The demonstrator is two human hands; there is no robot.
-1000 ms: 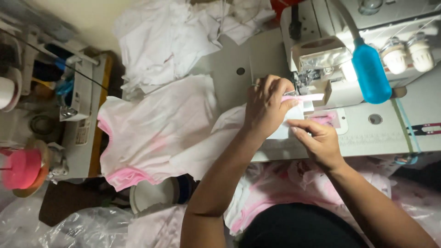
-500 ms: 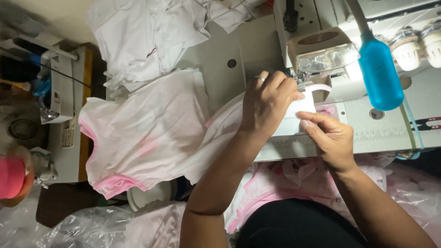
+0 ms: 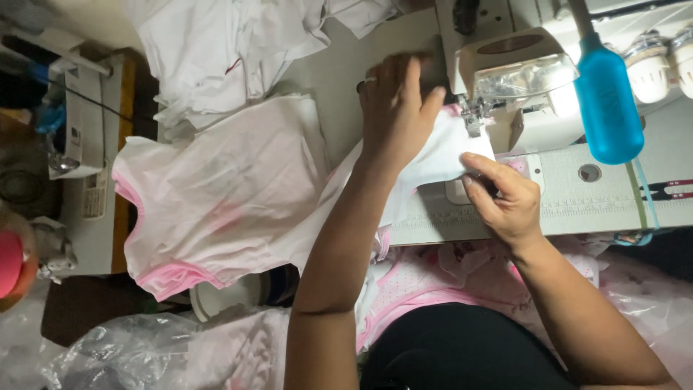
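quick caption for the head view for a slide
Left hand flat on a white garment with pink trim, right hand pinching its edge at the sewing machine's presser foot.

A pale grey tabletop (image 3: 339, 79) fills the upper middle of the view, brightly lit near a small lamp glow on the right. At the far left stands a second, cream-coloured machine (image 3: 76, 130) on a wooden stand with a yellow edge (image 3: 124, 144). Below it the floor (image 3: 79, 318) is dark. Crumpled clear plastic bags (image 3: 123, 354) lie along the bottom left and the right edge.
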